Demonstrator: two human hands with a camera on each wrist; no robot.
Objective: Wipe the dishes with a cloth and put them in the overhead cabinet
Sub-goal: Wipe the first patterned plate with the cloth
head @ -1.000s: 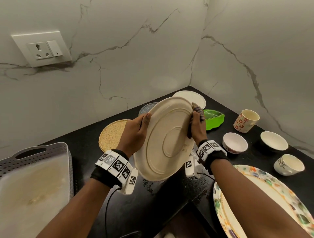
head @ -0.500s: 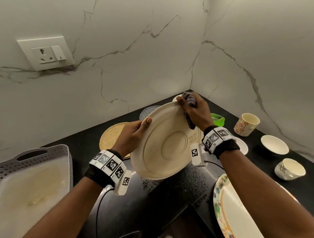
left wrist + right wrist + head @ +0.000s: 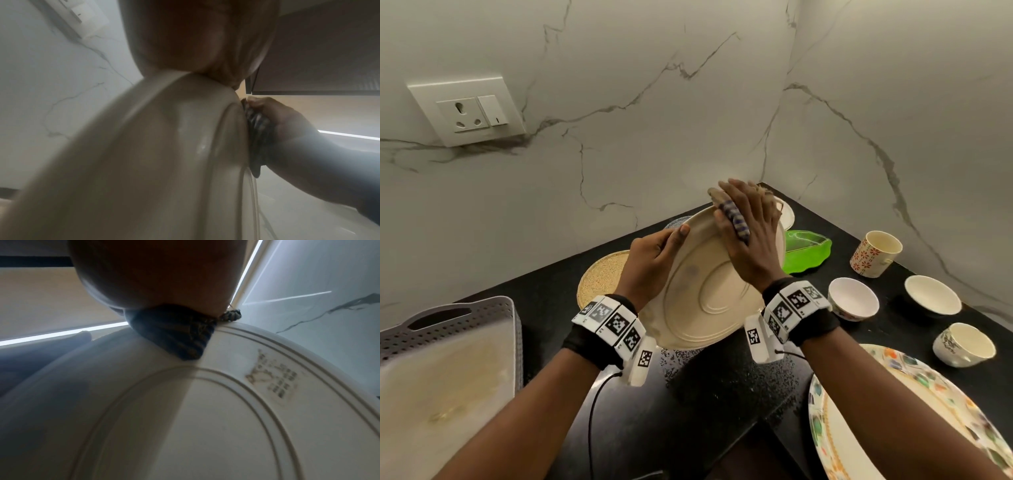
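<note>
From the head camera: the left hand (image 3: 650,263) grips the left edge of the cream plate (image 3: 709,301), thumb on the ribbed underside that faces us, plate held tilted above the black counter (image 3: 722,404). The right hand (image 3: 748,240) lies flat across the upper part of that underside, fingers straight, pressing the striped cloth (image 3: 734,222) against it. On the right side of the counter sit a green dish (image 3: 808,253), a flowered mug (image 3: 875,253), two white bowls (image 3: 854,301) and a patterned plate (image 3: 914,421); a grey tray (image 3: 493,308) stands at the left.

Left wrist view: blurred, but the plate's edge (image 3: 164,146) fills the frame, with the palm clamped on it up top. The right hand (image 3: 287,123) squeezes the dark cloth (image 3: 257,129) onto the plate's far face.

Right wrist view: the plate's underside (image 3: 205,418) shows its rings and a printed stamp. The cloth (image 3: 176,335) is wedged between palm and plate near the rim. The fingers themselves are out of sight here.
</note>
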